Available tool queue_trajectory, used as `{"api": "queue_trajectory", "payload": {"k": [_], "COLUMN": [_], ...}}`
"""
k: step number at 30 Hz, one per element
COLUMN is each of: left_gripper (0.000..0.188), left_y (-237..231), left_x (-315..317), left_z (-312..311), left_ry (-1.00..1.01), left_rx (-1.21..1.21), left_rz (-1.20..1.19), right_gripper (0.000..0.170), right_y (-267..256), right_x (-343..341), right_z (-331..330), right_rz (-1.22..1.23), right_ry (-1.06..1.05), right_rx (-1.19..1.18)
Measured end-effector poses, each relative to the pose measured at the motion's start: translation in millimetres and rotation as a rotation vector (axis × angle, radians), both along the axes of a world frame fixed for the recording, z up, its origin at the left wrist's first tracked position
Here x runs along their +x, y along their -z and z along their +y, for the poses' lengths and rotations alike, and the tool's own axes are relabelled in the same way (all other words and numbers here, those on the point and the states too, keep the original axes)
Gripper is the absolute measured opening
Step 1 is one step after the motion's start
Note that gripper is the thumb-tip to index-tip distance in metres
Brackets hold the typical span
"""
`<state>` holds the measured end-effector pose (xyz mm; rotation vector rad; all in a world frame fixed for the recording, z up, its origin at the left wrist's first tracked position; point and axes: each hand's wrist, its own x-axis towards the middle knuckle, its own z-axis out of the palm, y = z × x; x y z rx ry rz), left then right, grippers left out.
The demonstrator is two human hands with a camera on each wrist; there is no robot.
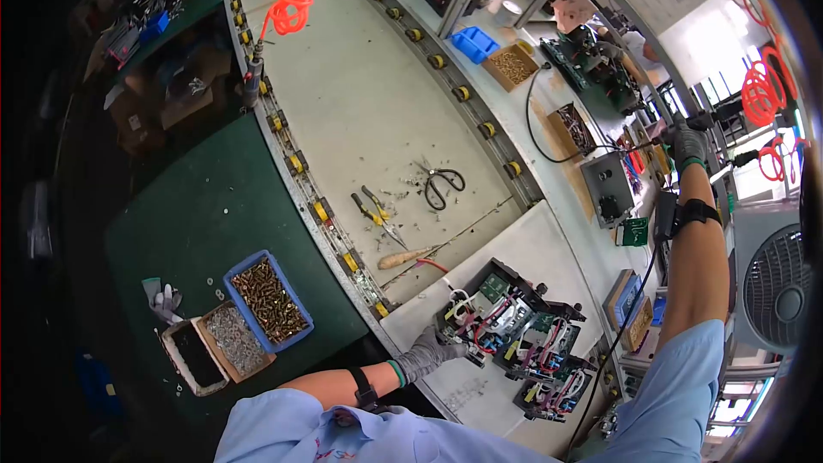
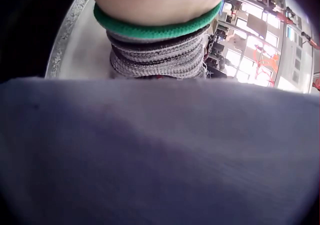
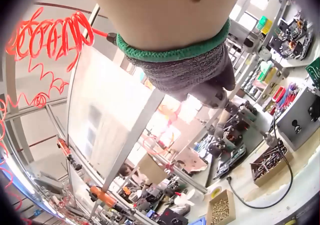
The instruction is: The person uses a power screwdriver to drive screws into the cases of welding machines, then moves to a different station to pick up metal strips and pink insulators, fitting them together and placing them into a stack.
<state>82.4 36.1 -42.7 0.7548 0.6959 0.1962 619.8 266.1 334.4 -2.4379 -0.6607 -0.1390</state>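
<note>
My gloved left hand (image 1: 424, 356) is at the near left edge of a black chassis with circuit boards and wires (image 1: 493, 304), fingertips right at its rim. I cannot tell whether the fingers curl round that edge; in the left wrist view a cloth surface (image 2: 160, 150) hides them below the glove cuff (image 2: 157, 57). Two similar wired units (image 1: 549, 343) lie beside it on the pale board. My right arm is stretched far forward, and the gloved right hand (image 1: 688, 144) grips a dark air screwdriver (image 1: 701, 122). Its thin shaft points left, towards the bench shelf.
Blue bin of brass screws (image 1: 273, 300) and a box of washers (image 1: 233, 339) stand on the green mat. Pliers (image 1: 375, 210), scissors (image 1: 444, 187) and a wooden-handled tool (image 1: 405, 257) lie between the roller rails. A red coiled hose (image 1: 763, 94) hangs right; a fan (image 1: 776, 287) stands below.
</note>
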Motion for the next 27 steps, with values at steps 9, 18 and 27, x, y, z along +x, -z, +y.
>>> {"api": "queue_trajectory", "payload": {"k": [9, 18, 27], "left_gripper": [0.088, 0.072, 0.072], "left_y": [2, 2, 16], "left_x": [3, 1, 11], "left_z": [0, -3, -18], "left_ry": [-0.05, -0.061, -0.16], "left_rx": [0.034, 0.057, -0.018], "left_rz": [-0.156, -0.082, -0.106], "right_gripper": [0.045, 0.022, 0.027], "right_y": [-59, 135, 236], "right_x": [-79, -280, -318], "right_z": [-6, -62, -89], "right_rz": [0.357, 0.801, 0.62], "right_ry": [-0.477, -0.44, -0.23], "right_rx": [0.811, 0.643, 0.188]}}
